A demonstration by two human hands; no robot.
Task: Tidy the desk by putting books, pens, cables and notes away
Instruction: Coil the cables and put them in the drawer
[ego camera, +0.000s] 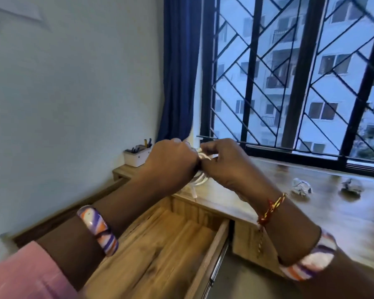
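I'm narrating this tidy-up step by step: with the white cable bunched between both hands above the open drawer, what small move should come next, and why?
Probably lower the coiled white cable into the open drawer. Both the left hand and right hand already grip it right above the drawer, whose visible part holds nothing.
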